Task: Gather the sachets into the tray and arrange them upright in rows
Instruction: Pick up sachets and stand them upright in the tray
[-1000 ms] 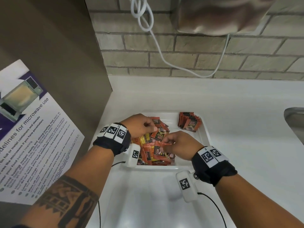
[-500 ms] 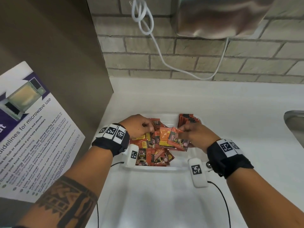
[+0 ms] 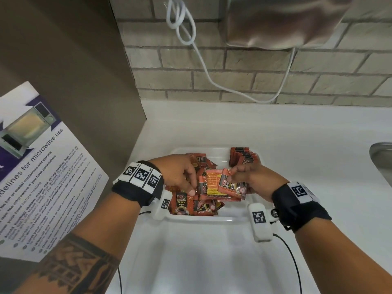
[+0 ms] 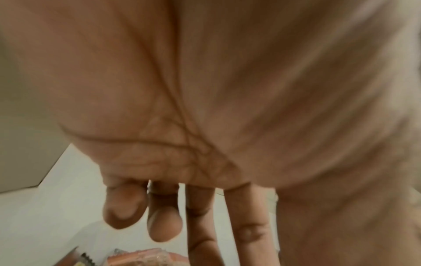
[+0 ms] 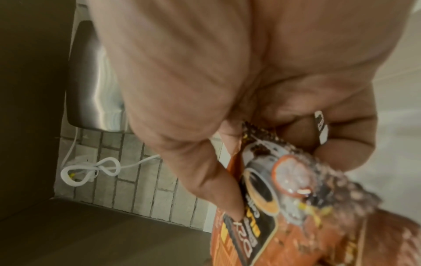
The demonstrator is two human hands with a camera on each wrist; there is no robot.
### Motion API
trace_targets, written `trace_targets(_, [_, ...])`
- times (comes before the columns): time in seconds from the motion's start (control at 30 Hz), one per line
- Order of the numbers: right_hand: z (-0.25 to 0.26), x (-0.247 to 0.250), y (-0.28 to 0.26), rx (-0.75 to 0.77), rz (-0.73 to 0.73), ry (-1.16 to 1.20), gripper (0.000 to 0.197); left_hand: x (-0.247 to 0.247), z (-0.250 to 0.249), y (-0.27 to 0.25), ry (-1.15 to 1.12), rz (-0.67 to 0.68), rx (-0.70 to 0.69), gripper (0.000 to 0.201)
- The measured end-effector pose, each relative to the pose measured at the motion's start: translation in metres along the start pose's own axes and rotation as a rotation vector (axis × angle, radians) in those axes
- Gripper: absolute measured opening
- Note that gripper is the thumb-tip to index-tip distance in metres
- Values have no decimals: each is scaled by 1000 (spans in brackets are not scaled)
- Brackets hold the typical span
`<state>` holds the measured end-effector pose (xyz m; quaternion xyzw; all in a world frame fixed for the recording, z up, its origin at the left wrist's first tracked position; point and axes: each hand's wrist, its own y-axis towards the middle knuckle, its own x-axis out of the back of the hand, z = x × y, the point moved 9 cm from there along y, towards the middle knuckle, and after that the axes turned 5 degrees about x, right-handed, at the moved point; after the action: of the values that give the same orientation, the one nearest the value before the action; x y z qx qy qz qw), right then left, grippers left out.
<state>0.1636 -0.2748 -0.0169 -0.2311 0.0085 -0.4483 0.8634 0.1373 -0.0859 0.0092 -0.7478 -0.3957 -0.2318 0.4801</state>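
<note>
A white tray [image 3: 212,219] sits on the white counter. Loose orange-red coffee sachets [image 3: 184,205] lie piled in its left and middle. A short row of sachets [image 3: 244,159] stands upright in the tray's back right corner. My right hand [image 3: 239,172] grips a small bundle of sachets [image 3: 224,185] above the pile, just in front of that row. In the right wrist view, thumb and curled fingers of my right hand [image 5: 282,180] clamp the bundle [image 5: 273,207]. My left hand [image 3: 191,183] reaches into the pile beside the bundle; index and middle fingers [image 4: 202,225] point straight down at sachets [image 4: 148,257], palm bare.
A brown panel [image 3: 74,71] with a microwave poster [image 3: 42,166] closes off the left. The brick wall behind carries a steel dispenser [image 3: 286,22] and a looped white cable [image 3: 201,60]. A steel sink rim [image 3: 381,158] shows at the right edge.
My right hand has lifted a bundle of sachets from the near side of the pile and carried it back and right, toward the upright row. The left hand stayed over the pile.
</note>
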Motion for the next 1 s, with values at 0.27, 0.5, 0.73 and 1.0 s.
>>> trace_targets(0.27, [4,6,4,19,-47,49,6,-10,-1,0,71,55,-3,11])
trace_targets(0.5, [2,10,10,13,-75,223,8,23,7,-8,-145,-43,-14,7])
trace_targets(0.73, [22,5,13,69,18,628,42,58,19,0,-502,-313,76,9])
trace_targets(1.0, [35,1,22,95,-108,513,6,12,-32,14,-1487,21,-18,33])
